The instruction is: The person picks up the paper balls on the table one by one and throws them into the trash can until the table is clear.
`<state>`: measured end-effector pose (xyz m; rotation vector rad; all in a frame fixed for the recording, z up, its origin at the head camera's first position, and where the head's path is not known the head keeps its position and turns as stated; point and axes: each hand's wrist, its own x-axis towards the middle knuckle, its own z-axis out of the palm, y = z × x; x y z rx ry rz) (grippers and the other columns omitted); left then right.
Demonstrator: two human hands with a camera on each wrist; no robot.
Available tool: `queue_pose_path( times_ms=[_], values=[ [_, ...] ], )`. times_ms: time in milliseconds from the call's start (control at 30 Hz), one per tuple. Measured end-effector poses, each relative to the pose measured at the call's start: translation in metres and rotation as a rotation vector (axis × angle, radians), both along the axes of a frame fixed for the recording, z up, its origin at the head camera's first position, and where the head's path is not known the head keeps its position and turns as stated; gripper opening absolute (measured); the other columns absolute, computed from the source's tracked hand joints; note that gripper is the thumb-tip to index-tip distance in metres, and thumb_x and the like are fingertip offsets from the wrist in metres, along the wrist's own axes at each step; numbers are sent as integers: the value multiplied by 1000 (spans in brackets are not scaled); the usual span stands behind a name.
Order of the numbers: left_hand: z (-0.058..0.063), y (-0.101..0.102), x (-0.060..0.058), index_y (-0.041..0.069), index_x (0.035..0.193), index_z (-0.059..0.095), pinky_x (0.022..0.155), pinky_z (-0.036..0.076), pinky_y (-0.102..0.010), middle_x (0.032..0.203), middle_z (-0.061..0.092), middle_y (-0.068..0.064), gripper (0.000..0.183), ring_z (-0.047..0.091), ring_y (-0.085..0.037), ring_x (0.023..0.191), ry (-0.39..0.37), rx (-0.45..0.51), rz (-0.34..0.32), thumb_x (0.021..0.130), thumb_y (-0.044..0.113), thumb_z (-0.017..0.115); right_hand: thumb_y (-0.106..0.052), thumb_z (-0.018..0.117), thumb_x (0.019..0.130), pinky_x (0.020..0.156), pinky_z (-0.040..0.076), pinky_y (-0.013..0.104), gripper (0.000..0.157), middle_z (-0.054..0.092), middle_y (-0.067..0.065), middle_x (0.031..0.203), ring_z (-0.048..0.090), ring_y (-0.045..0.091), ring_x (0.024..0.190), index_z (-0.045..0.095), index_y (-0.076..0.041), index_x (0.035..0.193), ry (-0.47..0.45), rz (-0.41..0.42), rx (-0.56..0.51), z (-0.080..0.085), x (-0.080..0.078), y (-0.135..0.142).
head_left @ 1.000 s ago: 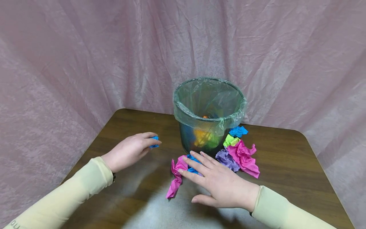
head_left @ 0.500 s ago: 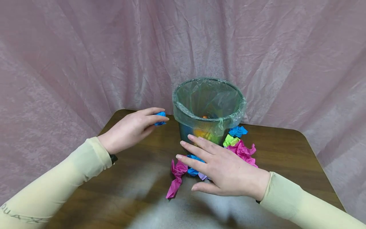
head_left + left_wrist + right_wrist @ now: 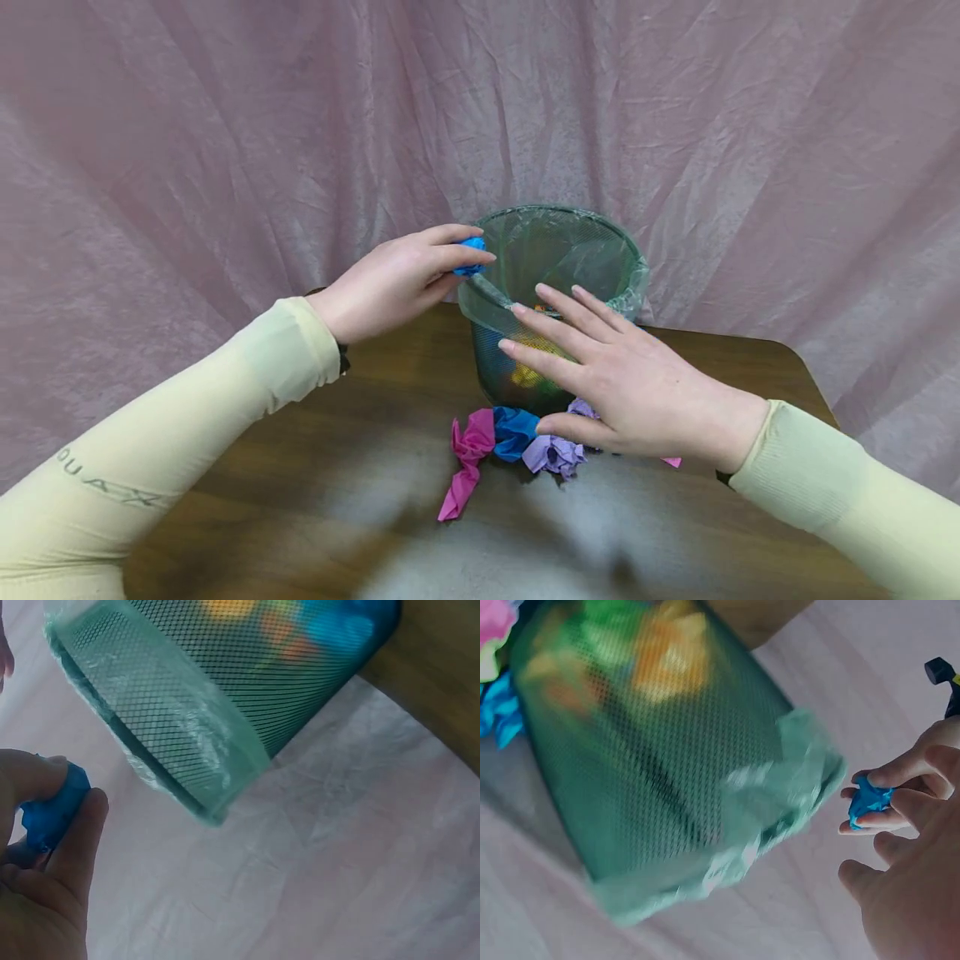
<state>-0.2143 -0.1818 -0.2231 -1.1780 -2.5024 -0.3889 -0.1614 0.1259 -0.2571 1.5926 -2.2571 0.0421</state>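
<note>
A crumpled ball of blue paper (image 3: 470, 257) is pinched between the thumb and fingers of my left hand (image 3: 393, 279), at the left rim of the bin. The mesh wastebasket (image 3: 487, 367) stands upright on the table, lined with a thin green plastic bag (image 3: 628, 287). Through its mesh, orange, green and blue crumpled papers show in the right wrist view, among them an orange paper (image 3: 671, 656). My right hand (image 3: 630, 379) hovers in front of the bin with spread, straight fingers and holds nothing. It hides part of the bin and the papers at its right.
In front of the bin lie a twisted pink paper (image 3: 470, 454), a blue paper (image 3: 513, 433) and a purple paper (image 3: 555, 456). More papers lie right of the bin, mostly behind my right hand. A pink curtain (image 3: 300, 125) hangs behind the wooden table (image 3: 750, 358).
My left hand has risen and moved right with the blue paper, from the table to the bin's rim. My right hand has lifted from beside the papers, up and slightly right.
</note>
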Motion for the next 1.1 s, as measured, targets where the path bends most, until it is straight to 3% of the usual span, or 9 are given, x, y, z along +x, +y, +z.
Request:
queue_pose_path(
  times_ms=[133,433,767,1100],
  values=[
    [8,15,-10,14,138,65,97,53,-34,149,52,-11,40,63,-22,122,-33,-44,3,99,7,68,-61,54,99,123,11,55,74,20,8,169,8,35,156,40,-20,160,0,-51,8,9,-7,10],
    [17,35,-32,14,142,63,104,49,-37,151,50,-13,40,58,-24,130,-103,-136,26,102,9,62,-63,55,99,123,12,57,78,14,2,171,6,33,157,29,-28,163,-83,-215,44,17,-21,30],
    [28,50,-51,17,147,58,109,44,-38,151,50,-9,44,52,-23,135,-195,-246,62,104,10,57,-63,51,100,123,11,57,77,15,3,171,4,33,157,25,-28,164,-190,-310,50,32,-42,44],
    [22,61,-62,15,150,54,114,39,-39,156,44,-10,45,45,-25,142,-301,-352,100,106,10,54,-65,45,101,122,8,59,78,9,2,171,1,34,157,19,-29,165,-269,-382,75,40,-61,44]
  ],
)
